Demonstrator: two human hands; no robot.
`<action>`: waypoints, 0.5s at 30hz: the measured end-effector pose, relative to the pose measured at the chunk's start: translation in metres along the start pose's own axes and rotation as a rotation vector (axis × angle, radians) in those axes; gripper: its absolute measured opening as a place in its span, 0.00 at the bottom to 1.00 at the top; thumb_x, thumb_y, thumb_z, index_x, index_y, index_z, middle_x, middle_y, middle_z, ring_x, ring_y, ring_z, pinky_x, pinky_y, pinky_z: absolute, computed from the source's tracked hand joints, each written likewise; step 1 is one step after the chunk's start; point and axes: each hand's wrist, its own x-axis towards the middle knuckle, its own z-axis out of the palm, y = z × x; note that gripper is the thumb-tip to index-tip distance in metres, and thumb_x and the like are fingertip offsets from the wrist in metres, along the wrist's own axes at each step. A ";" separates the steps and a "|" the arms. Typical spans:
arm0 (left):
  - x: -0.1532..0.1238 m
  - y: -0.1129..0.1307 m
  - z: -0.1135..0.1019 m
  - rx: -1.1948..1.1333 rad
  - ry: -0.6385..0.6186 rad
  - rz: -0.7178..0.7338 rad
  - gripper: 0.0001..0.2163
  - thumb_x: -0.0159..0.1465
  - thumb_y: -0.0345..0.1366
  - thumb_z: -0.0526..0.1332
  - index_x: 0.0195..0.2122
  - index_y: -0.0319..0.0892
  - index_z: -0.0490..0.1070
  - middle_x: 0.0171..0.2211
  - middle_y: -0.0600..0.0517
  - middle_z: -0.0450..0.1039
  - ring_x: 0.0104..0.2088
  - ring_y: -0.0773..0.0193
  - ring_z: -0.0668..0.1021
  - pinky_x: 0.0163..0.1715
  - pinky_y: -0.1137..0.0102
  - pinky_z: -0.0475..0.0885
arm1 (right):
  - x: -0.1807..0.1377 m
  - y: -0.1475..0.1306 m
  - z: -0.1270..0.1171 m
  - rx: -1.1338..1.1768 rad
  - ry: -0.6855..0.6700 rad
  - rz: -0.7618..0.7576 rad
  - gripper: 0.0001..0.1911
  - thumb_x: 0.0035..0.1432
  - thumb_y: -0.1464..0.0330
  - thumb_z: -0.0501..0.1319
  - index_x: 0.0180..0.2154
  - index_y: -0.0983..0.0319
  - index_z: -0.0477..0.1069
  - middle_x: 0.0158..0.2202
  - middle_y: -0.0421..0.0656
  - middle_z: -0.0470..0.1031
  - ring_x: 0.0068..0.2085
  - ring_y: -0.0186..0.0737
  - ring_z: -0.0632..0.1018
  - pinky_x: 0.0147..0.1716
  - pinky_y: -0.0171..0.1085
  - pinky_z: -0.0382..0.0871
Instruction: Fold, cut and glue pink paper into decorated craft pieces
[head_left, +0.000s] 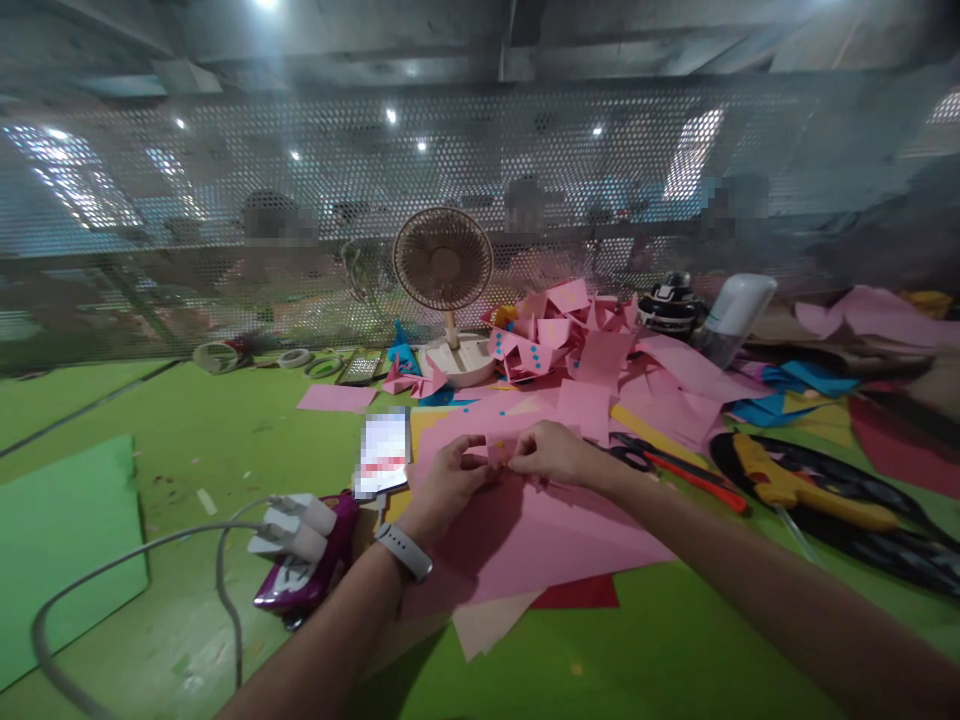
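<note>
Small pink paper piece [496,444] is held up at the center of the frame, just above a spread of pink sheets [540,545]. Its left edge is pinched by the thumb and fingers of the left hand [454,478], the grip narrow; its right side is gripped by the closely bunched fingertips of the right hand [551,455]. A pale-banded watch [403,552] is worn on the left wrist. The pink sheets are laid on a green table [285,430], with a dark red sheet [585,593] partly covered at lower center. Left of the hands, a lit phone [386,450] is seen, its screen blurred out; below it, white plugs [300,525] are seated in a purple power strip [341,545]. A green sheet [67,540] is cut off by the left edge. Folded pink papers [551,330] are heaped at upper center right, beside a small fan [444,262]. Right of the hands, an orange-red cutter [697,482] and a yellow-handled tool [802,485] are noted.
</note>
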 end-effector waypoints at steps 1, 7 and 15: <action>0.000 0.001 -0.001 -0.007 -0.005 0.003 0.22 0.48 0.26 0.67 0.43 0.37 0.61 0.24 0.53 0.74 0.25 0.68 0.77 0.31 0.71 0.72 | -0.001 -0.001 -0.002 -0.017 -0.004 0.023 0.07 0.45 0.68 0.58 0.19 0.64 0.70 0.14 0.39 0.71 0.16 0.32 0.72 0.14 0.28 0.61; -0.003 0.007 -0.004 0.080 0.014 0.025 0.23 0.47 0.32 0.68 0.44 0.38 0.63 0.28 0.49 0.75 0.29 0.65 0.77 0.31 0.71 0.70 | -0.005 -0.013 -0.025 -0.248 0.122 -0.067 0.09 0.47 0.66 0.57 0.21 0.63 0.71 0.19 0.40 0.73 0.20 0.33 0.72 0.19 0.30 0.61; -0.001 0.008 -0.007 0.097 0.005 0.077 0.20 0.48 0.31 0.66 0.43 0.39 0.64 0.28 0.50 0.74 0.29 0.66 0.76 0.34 0.70 0.71 | 0.003 -0.004 -0.045 -0.423 0.268 -0.337 0.16 0.52 0.56 0.56 0.32 0.63 0.72 0.33 0.43 0.73 0.35 0.39 0.71 0.33 0.34 0.60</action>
